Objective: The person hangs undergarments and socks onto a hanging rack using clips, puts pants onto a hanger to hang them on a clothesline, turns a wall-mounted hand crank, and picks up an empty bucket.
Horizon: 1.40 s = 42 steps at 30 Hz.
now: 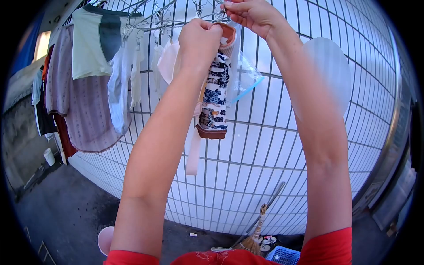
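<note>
Head view: left hand [198, 44] was nearer, its grip pinched narrow on the top rim of the patterned cloth [213, 92]. Cloth hung below both hands, long axis near vertical, under the wire rack [164, 25]. Right hand [256, 17] pinched a clip [223, 17] just above; couldn't tell if it was open.
</note>
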Each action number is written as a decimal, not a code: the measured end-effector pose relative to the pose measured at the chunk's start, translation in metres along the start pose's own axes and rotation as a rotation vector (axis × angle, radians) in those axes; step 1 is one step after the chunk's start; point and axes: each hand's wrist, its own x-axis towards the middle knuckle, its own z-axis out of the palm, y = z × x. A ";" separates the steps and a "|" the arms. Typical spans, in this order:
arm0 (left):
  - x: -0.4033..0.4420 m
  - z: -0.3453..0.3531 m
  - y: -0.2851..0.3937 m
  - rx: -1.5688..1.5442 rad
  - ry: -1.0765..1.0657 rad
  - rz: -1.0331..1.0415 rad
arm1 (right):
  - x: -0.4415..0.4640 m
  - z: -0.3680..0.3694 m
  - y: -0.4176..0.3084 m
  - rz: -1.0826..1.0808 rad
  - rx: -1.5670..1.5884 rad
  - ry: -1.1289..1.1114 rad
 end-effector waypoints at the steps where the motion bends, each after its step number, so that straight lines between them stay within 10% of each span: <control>1: 0.001 -0.001 0.001 0.000 0.000 0.000 | -0.001 0.001 0.000 -0.011 -0.023 0.024; 17: -0.009 -0.012 0.013 -0.370 -0.140 -0.132 | -0.039 -0.004 -0.001 0.060 -0.179 -0.015; 23: -0.147 -0.091 0.021 -0.174 -0.182 0.271 | -0.189 0.020 0.048 -0.422 -0.351 0.518; 26: -0.205 -0.165 0.025 -0.593 -0.649 -0.154 | -0.302 0.033 0.147 -0.483 -0.146 0.661; 28: -0.228 -0.194 0.026 -1.042 -0.649 -0.397 | -0.366 0.072 0.229 -0.078 -0.118 0.794; 31: -0.234 -0.230 0.026 -1.315 -0.500 -0.415 | -0.468 0.132 0.345 1.117 -0.005 0.533; 42: -0.231 -0.431 0.008 -1.261 -0.282 -0.257 | -0.422 0.403 0.383 1.308 0.148 -0.238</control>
